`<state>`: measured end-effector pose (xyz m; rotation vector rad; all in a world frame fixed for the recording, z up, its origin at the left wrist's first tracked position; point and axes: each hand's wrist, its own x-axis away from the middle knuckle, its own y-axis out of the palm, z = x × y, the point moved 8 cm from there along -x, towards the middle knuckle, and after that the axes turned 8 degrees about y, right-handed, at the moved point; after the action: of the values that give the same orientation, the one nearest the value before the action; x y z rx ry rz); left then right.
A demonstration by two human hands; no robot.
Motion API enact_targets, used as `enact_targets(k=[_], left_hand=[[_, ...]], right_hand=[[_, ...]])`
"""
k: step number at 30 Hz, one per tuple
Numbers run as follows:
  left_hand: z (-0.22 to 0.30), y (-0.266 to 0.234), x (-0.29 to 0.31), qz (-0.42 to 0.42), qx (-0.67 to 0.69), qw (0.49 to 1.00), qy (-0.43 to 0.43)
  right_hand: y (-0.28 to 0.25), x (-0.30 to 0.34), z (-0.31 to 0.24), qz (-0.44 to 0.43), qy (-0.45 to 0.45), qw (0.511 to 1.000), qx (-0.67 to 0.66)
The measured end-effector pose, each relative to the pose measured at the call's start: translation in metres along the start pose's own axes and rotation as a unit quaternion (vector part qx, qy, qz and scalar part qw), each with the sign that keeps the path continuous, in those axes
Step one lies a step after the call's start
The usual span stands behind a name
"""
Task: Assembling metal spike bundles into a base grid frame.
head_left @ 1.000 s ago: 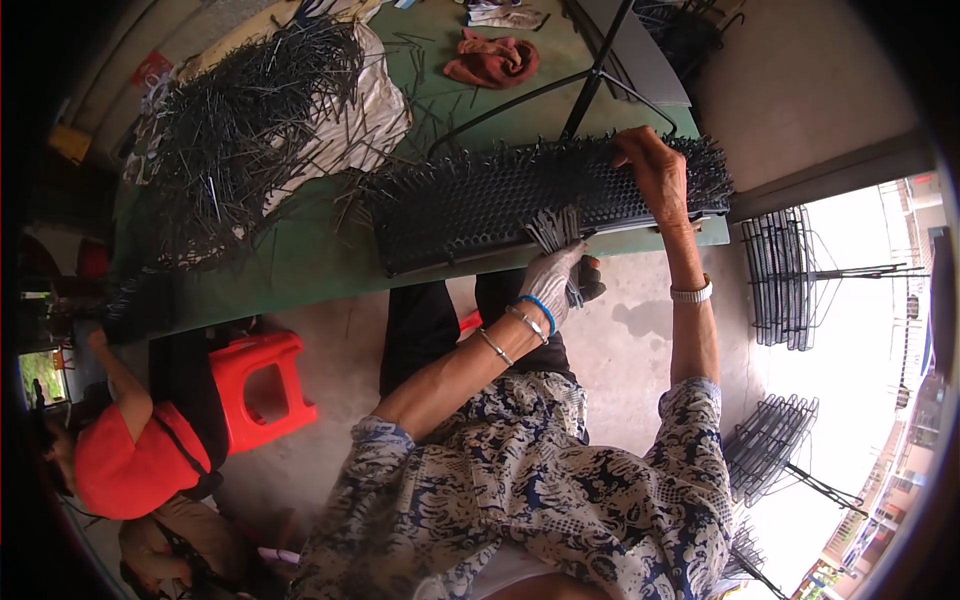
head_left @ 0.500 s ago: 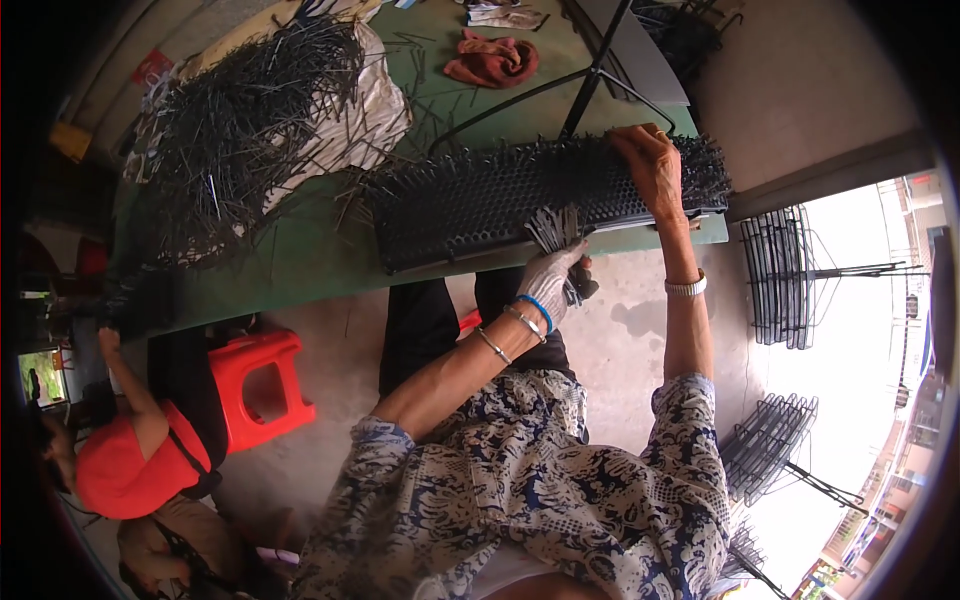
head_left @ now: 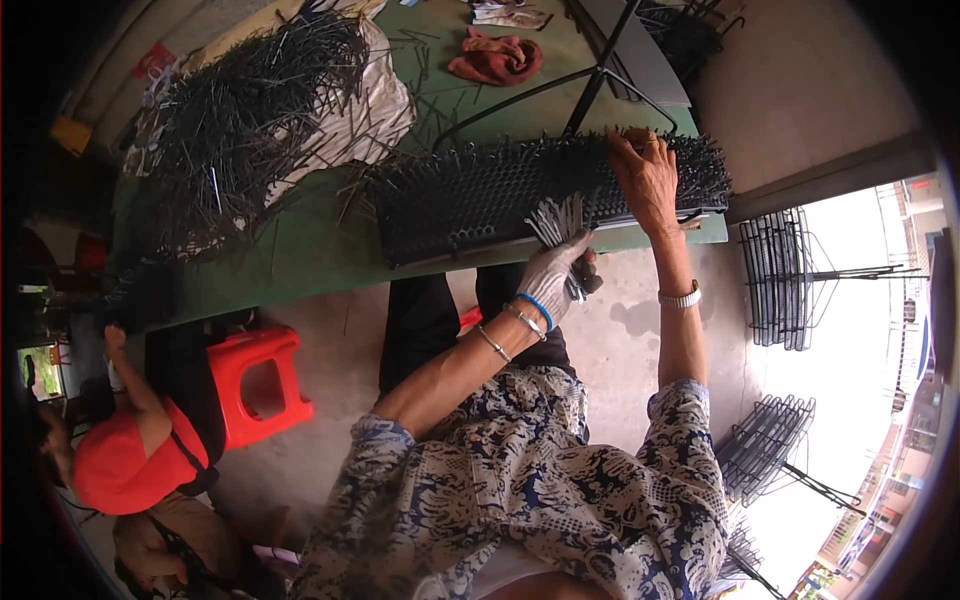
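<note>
Green covers the long counter (head_left: 300,260), which stands on a grey concrete floor. On the near edge of the counter lies a long black board full of little holes (head_left: 480,200), with thin dark metal pins sticking up out of it.

The left hand (head_left: 555,280), in a pale grey glove, is closed tight around a bunch of thin grey metal pins (head_left: 560,220). The bunch fans out above the fist, just over the near edge of the black board. The right hand (head_left: 648,180) is bare. It lies on the right part of the board with its fingers close together and pressed down among the pins.

Far to the left, a big messy heap of the same dark pins (head_left: 240,120) sits on a pale cloth. A reddish rag (head_left: 495,58) lies at the far side. A red plastic stool (head_left: 255,385) stands on the floor to the left, beside another person in a red cap (head_left: 120,470).
</note>
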<state>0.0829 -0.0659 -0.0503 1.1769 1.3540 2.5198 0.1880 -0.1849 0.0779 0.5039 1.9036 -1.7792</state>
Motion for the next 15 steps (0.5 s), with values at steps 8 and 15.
enact_targets(k=[8,15], left_hand=[[0.005,0.004,-0.002,-0.044,-0.036,0.997,0.048],[0.006,0.003,-0.002,0.022,-0.061,0.998,-0.002]], right_hand=[[0.016,0.042,0.007,-0.265,0.202,0.84,-0.428],[-0.009,0.023,0.046,-0.086,0.277,0.856,-0.428]])
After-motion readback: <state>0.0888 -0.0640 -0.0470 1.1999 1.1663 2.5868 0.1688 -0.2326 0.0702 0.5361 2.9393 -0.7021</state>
